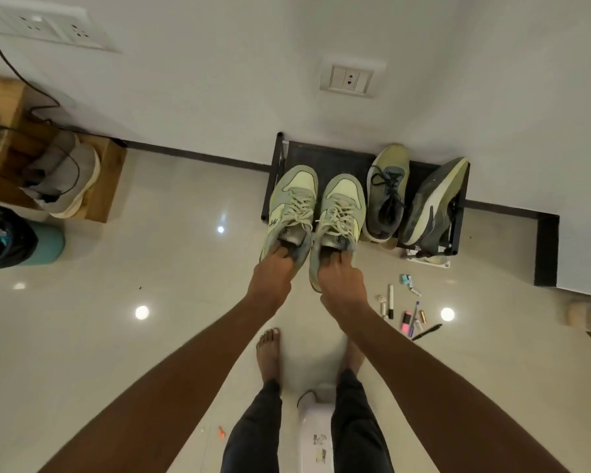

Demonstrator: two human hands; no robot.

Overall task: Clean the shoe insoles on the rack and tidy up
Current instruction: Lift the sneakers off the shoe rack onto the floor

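Gripping two pale sneakers by the heel collars: left hand (270, 278) on left sneaker (292, 203), right hand (342, 285) on right sneaker (342, 213), at rack (335, 158) near-left edge. Could slip, fingers hooked shallowly; could tread on pens (411, 319).

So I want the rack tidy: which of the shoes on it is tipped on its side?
The dark grey shoe at the rack's right end. It shows its pale sole edge; the other three sit upright, laces up.
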